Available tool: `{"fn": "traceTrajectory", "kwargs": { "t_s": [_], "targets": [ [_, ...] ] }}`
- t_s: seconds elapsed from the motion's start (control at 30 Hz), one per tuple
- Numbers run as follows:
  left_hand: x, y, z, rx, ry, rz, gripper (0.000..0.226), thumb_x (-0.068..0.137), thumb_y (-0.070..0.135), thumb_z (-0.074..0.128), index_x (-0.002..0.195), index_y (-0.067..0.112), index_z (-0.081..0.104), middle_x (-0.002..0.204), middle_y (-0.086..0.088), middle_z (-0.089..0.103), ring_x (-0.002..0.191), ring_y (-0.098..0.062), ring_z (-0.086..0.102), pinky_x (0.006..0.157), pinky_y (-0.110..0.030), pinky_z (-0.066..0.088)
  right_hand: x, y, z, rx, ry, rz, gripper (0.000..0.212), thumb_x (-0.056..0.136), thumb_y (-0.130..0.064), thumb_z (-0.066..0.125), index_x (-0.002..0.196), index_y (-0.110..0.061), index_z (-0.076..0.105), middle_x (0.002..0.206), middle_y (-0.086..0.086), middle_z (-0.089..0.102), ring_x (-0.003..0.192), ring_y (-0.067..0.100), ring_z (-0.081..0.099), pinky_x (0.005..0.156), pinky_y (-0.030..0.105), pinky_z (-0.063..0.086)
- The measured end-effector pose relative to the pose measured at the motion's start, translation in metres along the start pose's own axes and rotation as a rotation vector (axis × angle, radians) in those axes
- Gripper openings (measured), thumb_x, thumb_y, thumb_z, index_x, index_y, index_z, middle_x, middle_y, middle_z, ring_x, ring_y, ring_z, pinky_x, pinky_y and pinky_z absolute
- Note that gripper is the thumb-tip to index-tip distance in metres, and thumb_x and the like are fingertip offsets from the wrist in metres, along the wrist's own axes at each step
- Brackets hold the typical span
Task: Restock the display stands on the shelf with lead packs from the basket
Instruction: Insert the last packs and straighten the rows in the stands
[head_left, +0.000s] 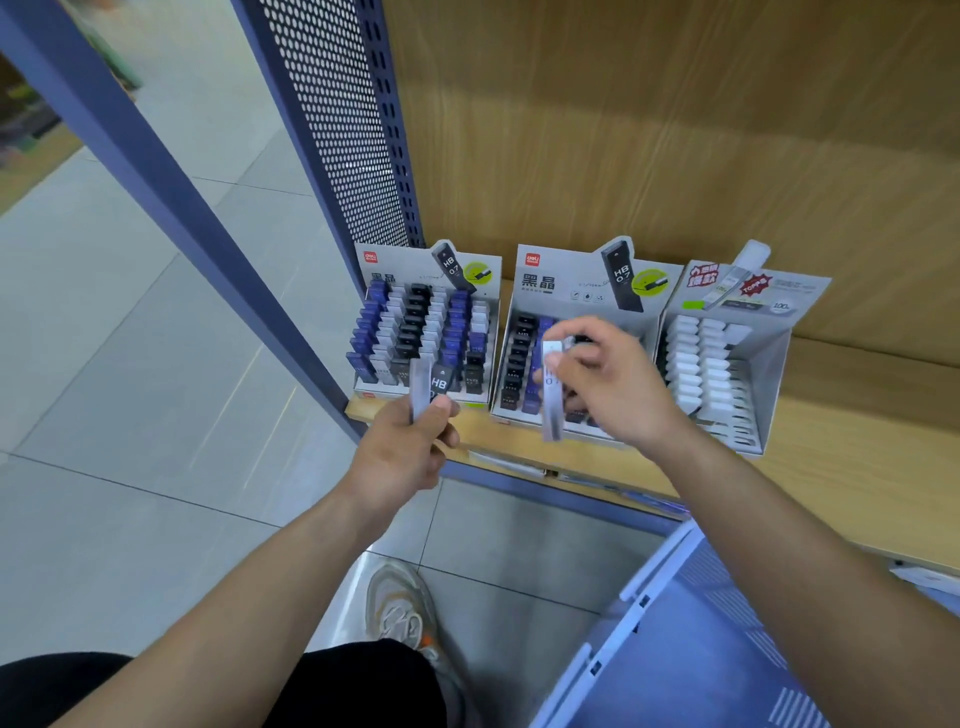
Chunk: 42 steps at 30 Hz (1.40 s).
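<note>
Three cardboard display stands sit on the wooden shelf (857, 467): the left stand (431, 260) filled with blue, white and black lead packs, the middle stand (582, 280) partly filled, and the right stand (769, 364) holding white packs. My left hand (400, 452) grips a few lead packs (431, 387), one clear and one black marked HB, in front of the left stand. My right hand (608, 379) pinches a clear lead pack (551, 389) upright over the middle stand. The blue basket (691, 639) is at the lower right; its contents are hidden.
A blue perforated metal panel (337, 130) and a blue upright post (171, 197) bound the shelf on the left. Wood backing rises behind the stands. Grey floor tiles lie below, with a sneaker (400, 608) near the basket.
</note>
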<state>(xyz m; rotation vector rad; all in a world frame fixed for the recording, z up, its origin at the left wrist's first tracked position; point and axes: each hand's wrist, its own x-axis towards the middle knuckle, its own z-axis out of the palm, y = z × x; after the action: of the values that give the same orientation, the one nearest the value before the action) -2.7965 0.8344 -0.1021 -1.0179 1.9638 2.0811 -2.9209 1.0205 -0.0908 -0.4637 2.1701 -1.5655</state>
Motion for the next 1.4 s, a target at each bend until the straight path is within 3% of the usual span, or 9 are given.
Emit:
{"fn": "traceTrajectory", "kwargs": {
  "t_s": [0.07,0.13,0.27,0.37,0.47,0.7,1.0,1.13,1.4],
  "targets": [
    [0.002,-0.002,-0.006,-0.007,0.009,-0.011,0.025,0.107,0.03,0.048,0.106,0.009,0.061,0.068,0.001,0.056,0.047,-0.011,0.03,0.045,-0.02,0.027,0.025,0.003,0.003,-0.058,0.117,-0.048,0.006,0.097,-0.018,0.064,0.099,-0.02,0.059,0.068,-0.003,0.07,0.066,0.011,0.063,0.074,0.042,0.057],
    [0.004,-0.001,-0.009,-0.027,0.018,-0.018,0.025,0.107,0.029,0.049,0.108,0.007,0.061,0.068,0.001,0.056,0.047,-0.011,0.03,0.044,-0.019,0.027,0.049,0.006,0.009,-0.117,0.202,-0.109,0.008,0.093,-0.021,0.068,0.094,-0.016,0.062,0.076,-0.005,0.07,0.076,0.011,0.065,0.077,0.031,0.053],
    [0.008,0.007,-0.01,-0.064,0.028,-0.008,0.025,0.106,0.029,0.05,0.108,0.007,0.062,0.068,0.002,0.057,0.05,-0.013,0.031,0.046,-0.021,0.028,0.085,0.01,0.025,-0.232,0.247,-0.17,0.009,0.091,-0.024,0.069,0.089,-0.022,0.061,0.082,-0.015,0.063,0.076,-0.001,0.059,0.069,0.019,0.043],
    [0.013,0.01,-0.01,-0.083,0.032,-0.004,0.026,0.105,0.031,0.052,0.109,0.008,0.063,0.069,0.003,0.058,0.052,-0.014,0.031,0.046,-0.02,0.029,0.094,0.015,0.03,-0.254,0.23,-0.177,0.015,0.089,-0.021,0.069,0.089,-0.03,0.057,0.081,-0.013,0.063,0.064,0.0,0.057,0.062,0.017,0.041],
    [0.017,0.008,-0.011,-0.088,0.048,-0.017,0.026,0.105,0.031,0.053,0.11,0.007,0.063,0.068,0.002,0.058,0.051,-0.014,0.031,0.047,-0.022,0.028,0.093,0.021,0.031,-0.245,0.148,-0.161,0.015,0.09,-0.016,0.069,0.088,-0.026,0.058,0.085,-0.009,0.065,0.061,0.003,0.063,0.06,0.018,0.043],
    [0.02,0.005,-0.014,-0.066,0.073,-0.033,0.027,0.104,0.029,0.053,0.111,0.004,0.063,0.069,0.002,0.058,0.05,-0.014,0.03,0.047,-0.022,0.028,0.093,0.032,0.038,-0.23,0.058,-0.151,0.011,0.087,-0.017,0.074,0.088,-0.021,0.063,0.082,-0.008,0.07,0.076,0.011,0.068,0.077,0.033,0.058],
    [0.022,0.006,-0.012,-0.082,0.071,-0.034,0.027,0.104,0.03,0.054,0.11,0.006,0.063,0.067,0.003,0.059,0.051,-0.015,0.03,0.046,-0.023,0.027,0.094,0.036,0.043,-0.365,0.017,-0.144,0.007,0.087,-0.017,0.076,0.086,-0.023,0.072,0.082,-0.015,0.07,0.075,0.001,0.068,0.065,0.005,0.047],
    [0.022,0.007,-0.013,-0.089,0.07,-0.032,0.027,0.104,0.03,0.053,0.11,0.006,0.063,0.068,0.002,0.058,0.05,-0.014,0.03,0.045,-0.022,0.028,0.093,0.033,0.042,-0.42,-0.016,-0.154,0.006,0.091,-0.02,0.072,0.089,-0.025,0.075,0.081,-0.021,0.069,0.079,-0.003,0.066,0.067,0.004,0.047],
    [0.022,0.009,-0.013,-0.101,0.061,-0.018,0.023,0.105,0.03,0.053,0.106,0.01,0.063,0.066,0.004,0.058,0.049,-0.013,0.031,0.045,-0.021,0.028,0.099,0.033,0.047,-0.486,-0.036,-0.187,0.004,0.091,-0.024,0.072,0.09,-0.025,0.076,0.087,-0.012,0.071,0.079,0.002,0.065,0.073,0.017,0.051]
  ]
}}
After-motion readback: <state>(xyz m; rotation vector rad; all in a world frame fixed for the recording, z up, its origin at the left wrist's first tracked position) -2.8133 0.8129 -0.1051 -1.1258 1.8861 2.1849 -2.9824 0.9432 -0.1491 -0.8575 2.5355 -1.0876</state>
